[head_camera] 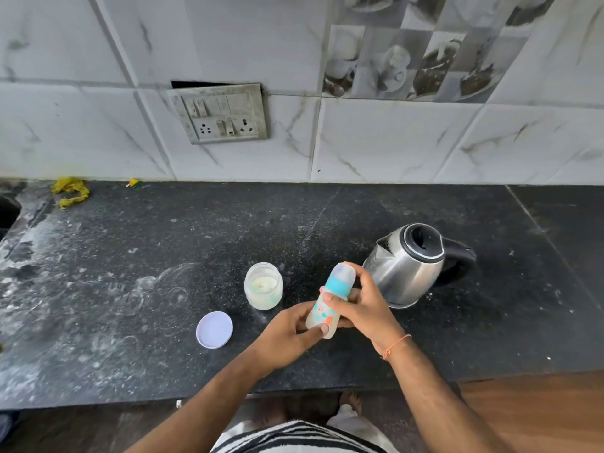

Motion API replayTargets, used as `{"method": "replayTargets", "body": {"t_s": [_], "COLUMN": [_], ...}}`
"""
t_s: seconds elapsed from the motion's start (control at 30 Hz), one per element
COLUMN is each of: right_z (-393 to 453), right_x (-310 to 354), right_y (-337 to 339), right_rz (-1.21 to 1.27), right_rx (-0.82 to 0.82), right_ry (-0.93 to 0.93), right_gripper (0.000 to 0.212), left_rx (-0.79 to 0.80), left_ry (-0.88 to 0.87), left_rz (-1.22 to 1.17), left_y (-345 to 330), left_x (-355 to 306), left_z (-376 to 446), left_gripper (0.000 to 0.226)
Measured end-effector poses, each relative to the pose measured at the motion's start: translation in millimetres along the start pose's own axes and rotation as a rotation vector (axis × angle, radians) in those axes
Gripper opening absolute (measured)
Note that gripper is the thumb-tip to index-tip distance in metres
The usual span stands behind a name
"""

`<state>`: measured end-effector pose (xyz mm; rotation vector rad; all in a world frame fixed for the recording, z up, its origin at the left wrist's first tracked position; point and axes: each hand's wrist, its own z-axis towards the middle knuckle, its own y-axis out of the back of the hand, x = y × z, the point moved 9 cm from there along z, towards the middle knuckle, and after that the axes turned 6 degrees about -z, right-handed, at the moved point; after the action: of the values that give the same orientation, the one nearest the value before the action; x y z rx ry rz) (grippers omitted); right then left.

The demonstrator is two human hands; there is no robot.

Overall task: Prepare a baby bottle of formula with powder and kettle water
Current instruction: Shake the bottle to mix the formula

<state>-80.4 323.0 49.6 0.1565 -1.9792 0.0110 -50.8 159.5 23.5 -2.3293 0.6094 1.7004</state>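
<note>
A baby bottle (330,297) with a light-blue collar and a clear cap stands tilted over the black counter, holding pale liquid. My left hand (287,336) grips its lower body. My right hand (362,305) wraps the upper part, fingers at the blue collar and cap. An open jar of white powder (263,286) stands just left of the bottle. Its white lid (214,329) lies flat on the counter, nearer to me and further left. A steel kettle (408,266) with a black handle and its lid open stands right of my hands.
The black stone counter (130,289) carries white dusty smears on its left half. A sink edge (8,212) shows at the far left. A yellow cloth scrap (70,191) lies by the tiled wall. A switch and socket plate (222,114) is on the wall.
</note>
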Motion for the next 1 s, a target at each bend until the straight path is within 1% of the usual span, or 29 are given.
{"method": "replayTargets", "body": {"t_s": [0.1,0.2,0.27,0.33,0.43,0.47,0.53,0.67,0.77,0.87,1.0], "right_z": [-6.0,-17.0,-24.7,-31.4,-34.8,-34.9,-33.8,-28.6,-20.9,-8.8,6.3], "right_x": [5.7,2.9,-3.7,-9.0,-12.9,-14.2,-15.9,-13.9,-13.5,-22.0,-36.3], "right_y": [6.9,7.6,0.0,-4.9,-2.9,-1.2,-0.3,5.1,9.6,14.8,26.6], "right_rz": [0.068,0.175,0.187,0.168,0.129,0.108,0.083,0.058,-0.045,-0.101,-0.214], "right_rx": [-0.07,-0.136,-0.112,-0.091,-0.112,-0.115,-0.09,-0.056,-0.068,-0.09,-0.181], "right_ry": [0.028,0.004,-0.034,-0.049,-0.036,-0.04,-0.052,-0.015,0.041,0.057,0.065], "right_gripper": [0.061,0.049,0.043,0.042,0.044,0.044,0.043,0.05,0.052,0.052,0.059], "left_rx": [-0.104,-0.249,-0.329,-0.356,-0.311,-0.294,-0.248,-0.142,-0.182,-0.216,-0.281], "left_ry": [-0.026,-0.11,-0.153,-0.186,-0.201,-0.2,-0.205,-0.24,-0.202,-0.179,-0.165], "left_rz": [0.002,0.06,0.12,0.201,0.25,0.258,0.243,0.275,0.305,0.303,0.287], "left_y": [2.4,3.9,3.0,-3.1,-8.7,-8.1,-5.2,-2.5,4.5,5.6,3.4], "left_x": [-11.5,-19.1,-16.4,-15.3,-17.2,-16.5,-17.1,-24.7,-24.1,-20.0,-9.4], "left_z": [4.0,4.2,2.2,-2.1,-5.9,-4.7,-1.1,8.2,18.9,32.7,50.5], "left_gripper": [0.042,0.042,0.058,0.079,0.095,0.095,0.086,0.061,0.06,0.061,0.061]}}
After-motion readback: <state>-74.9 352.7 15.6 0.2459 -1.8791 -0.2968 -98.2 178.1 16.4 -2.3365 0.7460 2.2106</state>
